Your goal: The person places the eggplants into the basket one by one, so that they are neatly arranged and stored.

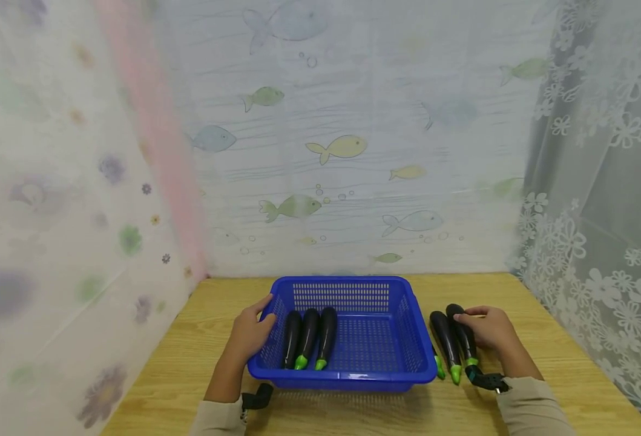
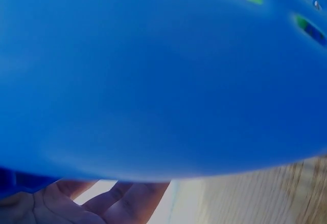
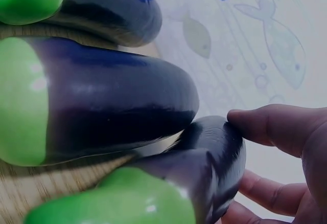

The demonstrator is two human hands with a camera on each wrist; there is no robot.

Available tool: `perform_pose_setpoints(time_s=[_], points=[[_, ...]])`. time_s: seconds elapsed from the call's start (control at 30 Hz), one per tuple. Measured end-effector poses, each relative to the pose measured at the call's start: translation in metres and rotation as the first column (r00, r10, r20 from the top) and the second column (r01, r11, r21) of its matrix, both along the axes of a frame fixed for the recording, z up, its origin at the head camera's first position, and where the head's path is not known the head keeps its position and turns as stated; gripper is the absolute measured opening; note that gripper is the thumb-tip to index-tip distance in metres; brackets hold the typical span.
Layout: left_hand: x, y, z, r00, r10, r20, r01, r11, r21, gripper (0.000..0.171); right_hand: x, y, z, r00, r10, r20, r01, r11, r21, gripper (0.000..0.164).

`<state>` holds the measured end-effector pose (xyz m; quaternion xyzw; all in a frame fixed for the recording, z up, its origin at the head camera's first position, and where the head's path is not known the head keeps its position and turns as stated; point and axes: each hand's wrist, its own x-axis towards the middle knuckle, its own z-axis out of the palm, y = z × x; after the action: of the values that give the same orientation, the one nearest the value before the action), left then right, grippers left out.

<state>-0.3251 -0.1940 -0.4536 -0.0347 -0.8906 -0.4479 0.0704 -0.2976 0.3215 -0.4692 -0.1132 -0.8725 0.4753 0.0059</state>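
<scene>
That's three eggplants (image 1: 309,333) in the blue basket (image 1: 347,376) just right of my left grip (image 1: 250,333), which holds its rim, and three left on the bench (image 1: 216,300): one eggplant (image 1: 466,342) pinched in my right grip (image 1: 490,328), two more eggplants (image 1: 445,339) just left of it.

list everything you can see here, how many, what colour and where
basket: 1, blue, on the table
eggplants: 3, blackish with green ends, in the basket's left part
loose eggplants: 3, same colours, right of the basket, one partly hidden
table: 1, yellowish wood, under the basket
fish sheet: 1, pale, behind the table
flower sheet: 1, whitish, left
lace curtain: 1, white, right
wrist devices: 2, black, one per wrist
sleeves: 2, beige, on the forearms
left hand: 1, bare, on the basket's left rim
right hand: 1, bare, holding the rightmost eggplant
</scene>
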Motion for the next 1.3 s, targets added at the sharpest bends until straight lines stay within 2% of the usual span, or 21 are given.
perform_pose_setpoints(time_s=[0.13,0.37,0.67,1.1,1.3], points=[[-0.003,-0.003,-0.003,1.0,0.001,0.017,-0.001,1.0,0.029,0.054,0.002,0.0,0.003,1.0,0.001,0.003,-0.001,1.0,-0.015,0.07],[-0.008,-0.011,-0.008,0.999,-0.034,0.04,0.031,0.997,0.072,0.05,-0.001,-0.002,0.007,1.0,0.0,-0.009,0.0,0.999,-0.053,0.074],[-0.008,-0.012,-0.006,0.996,-0.066,0.056,0.06,0.993,0.105,0.05,-0.004,-0.009,0.021,1.0,0.022,-0.01,-0.022,0.995,-0.102,0.08],[-0.008,-0.008,-0.004,0.998,-0.045,0.031,0.042,0.995,0.092,0.05,-0.007,-0.02,0.042,0.998,0.05,-0.04,-0.054,0.992,-0.117,0.08],[-0.008,-0.01,-0.006,0.998,-0.049,0.045,0.043,0.99,0.132,0.049,-0.009,-0.029,0.051,0.996,0.069,-0.055,-0.076,0.989,-0.128,0.081]])
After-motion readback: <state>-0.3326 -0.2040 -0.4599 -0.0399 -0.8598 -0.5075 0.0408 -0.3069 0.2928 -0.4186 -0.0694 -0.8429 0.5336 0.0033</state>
